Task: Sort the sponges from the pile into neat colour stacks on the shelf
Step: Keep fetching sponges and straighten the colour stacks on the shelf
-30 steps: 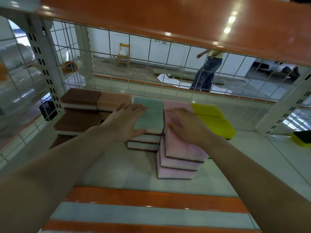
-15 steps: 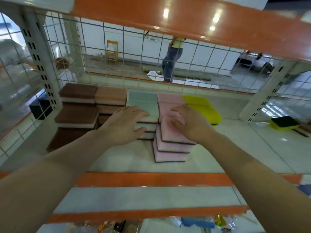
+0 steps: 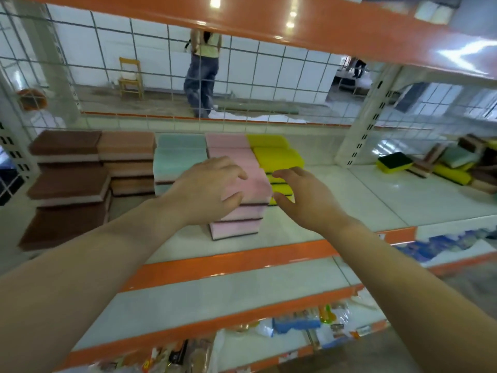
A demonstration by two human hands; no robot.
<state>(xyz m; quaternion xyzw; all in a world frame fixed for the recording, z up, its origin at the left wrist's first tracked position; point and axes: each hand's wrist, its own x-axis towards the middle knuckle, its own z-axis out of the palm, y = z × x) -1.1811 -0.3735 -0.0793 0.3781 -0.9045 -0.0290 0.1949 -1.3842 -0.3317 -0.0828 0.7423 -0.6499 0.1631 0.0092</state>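
Five colour stacks of sponges stand in a row on the white shelf (image 3: 376, 200): dark brown (image 3: 64, 184), light brown (image 3: 126, 157), teal (image 3: 177, 160), pink (image 3: 250, 181) and yellow (image 3: 277, 157). My left hand (image 3: 207, 189) rests on the left part of the pink stack, fingers spread and loosely bent, thumb against the top sponge's front edge. Just right of the pink stack, in front of the yellow sponges, my right hand (image 3: 301, 195) hovers with relaxed fingers and holds nothing. The unsorted pile (image 3: 457, 162) of mixed sponges lies far right on the shelf.
A wire grid (image 3: 269, 76) closes the back of the shelf and an orange shelf board (image 3: 295, 25) hangs close above. A white upright post (image 3: 360, 130) stands between stacks and pile. Lower shelves hold packaged goods (image 3: 295, 324). A person (image 3: 201, 76) stands beyond the grid.
My left hand moved from the teal stack onto the pink stack. My right hand came off the pink stack and shifted right. The view pulled back and now shows the pile at right.
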